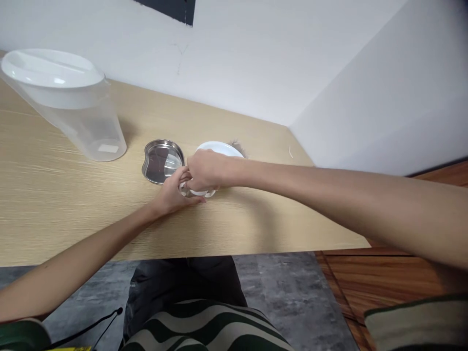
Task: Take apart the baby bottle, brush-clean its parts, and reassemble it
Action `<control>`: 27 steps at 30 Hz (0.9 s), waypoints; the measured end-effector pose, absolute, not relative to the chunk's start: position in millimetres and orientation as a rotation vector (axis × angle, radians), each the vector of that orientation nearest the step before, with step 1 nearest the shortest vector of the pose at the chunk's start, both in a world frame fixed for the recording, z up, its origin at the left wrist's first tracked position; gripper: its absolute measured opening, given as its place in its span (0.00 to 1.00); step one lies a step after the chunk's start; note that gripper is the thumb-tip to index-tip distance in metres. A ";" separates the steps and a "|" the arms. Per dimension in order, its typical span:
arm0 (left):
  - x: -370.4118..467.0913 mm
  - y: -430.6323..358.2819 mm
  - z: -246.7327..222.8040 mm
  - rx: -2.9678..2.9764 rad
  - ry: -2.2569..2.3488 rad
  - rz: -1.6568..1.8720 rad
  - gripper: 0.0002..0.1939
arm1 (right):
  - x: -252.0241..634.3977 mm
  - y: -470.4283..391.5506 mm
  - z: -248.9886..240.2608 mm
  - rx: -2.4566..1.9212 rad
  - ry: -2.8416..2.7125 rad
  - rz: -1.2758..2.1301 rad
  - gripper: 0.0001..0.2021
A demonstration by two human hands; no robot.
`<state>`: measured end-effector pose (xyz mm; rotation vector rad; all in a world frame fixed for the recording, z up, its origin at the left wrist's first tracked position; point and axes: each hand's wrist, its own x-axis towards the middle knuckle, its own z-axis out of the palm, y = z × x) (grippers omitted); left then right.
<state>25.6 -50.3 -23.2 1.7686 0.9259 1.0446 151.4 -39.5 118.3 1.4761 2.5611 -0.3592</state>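
Note:
My left hand (173, 195) is curled around the near left side of a small white object (199, 193), its thumb low along the near side. Directly above, my right hand (206, 170) is closed with the back of the hand up, fingertips pointing down at the same object. Both hands cover most of it, so its kind cannot be made out. Whatever my right fingers pinch is hidden. Behind the right hand shows the rim of a white dish (221, 147). Left of the hands lies a kidney-shaped steel tray (153, 168) with a clear plastic piece (171, 165) in it.
A tall translucent pitcher (86, 122) with a white lid stands at the left of the wooden table (91, 214). A greyish wispy clump (238, 147) is beyond the dish. A thin pale strip (290, 152) lies farther right. White walls bound the table's back and right.

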 end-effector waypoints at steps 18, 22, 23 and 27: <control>23.2 -56.2 -10.1 1.404 0.834 0.925 0.46 | 250.2 -41.0 122.6 1.680 2.453 -1.572 0.18; 21.6 -57.5 -7.8 1.296 0.800 0.935 0.47 | 248.7 -47.6 89.2 1.664 2.382 -2.003 0.22; 21.0 -57.7 -7.5 1.282 0.794 0.934 0.47 | 246.6 -49.7 81.0 1.676 2.382 -2.075 0.23; 20.1 -59.7 -4.8 1.264 0.809 0.918 0.47 | 235.4 -58.6 57.3 1.763 2.402 -2.270 0.25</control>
